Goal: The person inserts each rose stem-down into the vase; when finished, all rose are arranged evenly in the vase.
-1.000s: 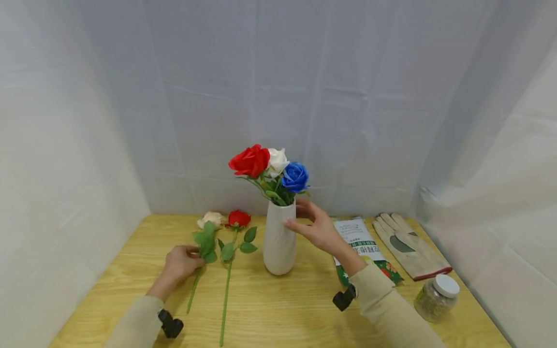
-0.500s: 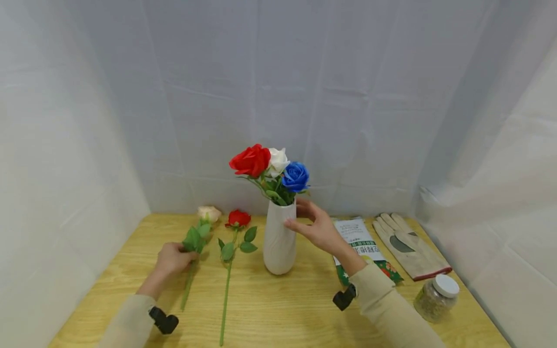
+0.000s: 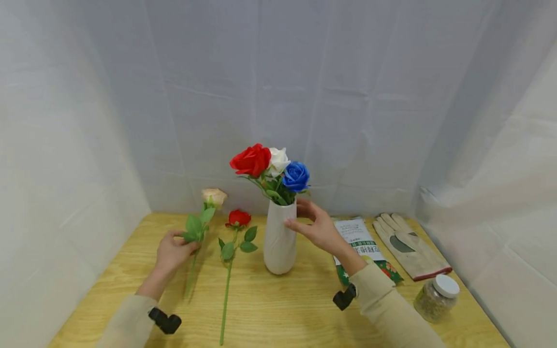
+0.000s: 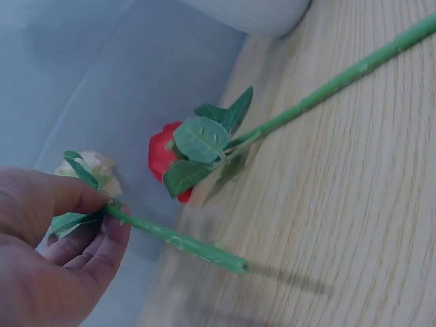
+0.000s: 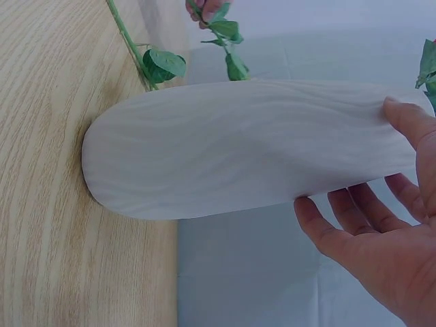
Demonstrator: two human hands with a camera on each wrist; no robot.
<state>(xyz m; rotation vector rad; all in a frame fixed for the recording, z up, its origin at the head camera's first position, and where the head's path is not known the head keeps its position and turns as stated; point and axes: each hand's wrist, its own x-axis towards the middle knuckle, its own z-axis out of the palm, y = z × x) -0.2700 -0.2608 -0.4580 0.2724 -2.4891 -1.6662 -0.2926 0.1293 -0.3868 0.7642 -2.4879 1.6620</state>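
My left hand (image 3: 171, 251) pinches the green stem of a cream rose (image 3: 213, 196) and holds it tilted off the wooden table; the bloom is up near the back wall. In the left wrist view the fingers (image 4: 75, 225) curl round that stem (image 4: 180, 240) just below its leaves. A second red rose (image 3: 238, 218) lies flat on the table beside it. My right hand (image 3: 315, 227) rests its thumb and fingers on the neck of the white vase (image 3: 279, 237), which holds red, white and blue roses (image 3: 270, 166). The vase (image 5: 238, 146) stands upright.
A printed packet (image 3: 361, 244) lies right of the vase, with a pair of pale work gloves (image 3: 409, 246) beyond it. A glass jar with a white lid (image 3: 436, 297) stands at the front right. White cloth walls close in the table (image 3: 270, 314) on three sides.
My left hand has lifted the cream rose from the table, its bloom rising and tilting up. The right hand and vase have stayed put.
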